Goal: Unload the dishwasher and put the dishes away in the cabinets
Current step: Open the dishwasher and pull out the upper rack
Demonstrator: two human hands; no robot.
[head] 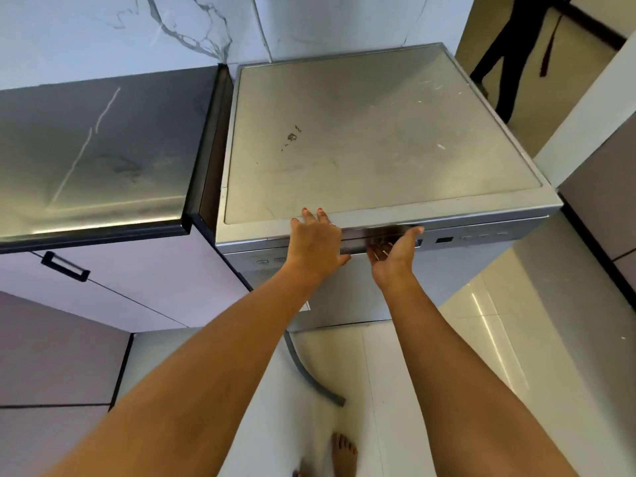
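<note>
Countertop (93,156): fills the left of the frame; its dark front edge overhangs a cabinet door with a black handle (65,266), closed.
Gap: a narrow dark slot separates the countertop's right end from the dishwasher's left side; no room for a hand there.
Dishwasher (371,132): centre of the frame, door closed, top bare but scuffed.
Left hand (315,242): fingers spread fairly wide and straight, lying flat over the front lip of the dishwasher's top, thumb below on the door face.
Right hand (395,253): palm up at the recessed door handle (378,242); thumb out to the right, the other fingers reach into the recess, and whether they are hooked there cannot be told.
Progress: nothing unloaded yet; no dishes visible; opening the door looks like the step in hand.
Hose (309,370): grey, curving over the floor at lower centre, near a bare foot (344,452).
Room: open tiled floor at lower right for the door to swing down; another person's legs (509,53) stand well apart, upper right.
</note>
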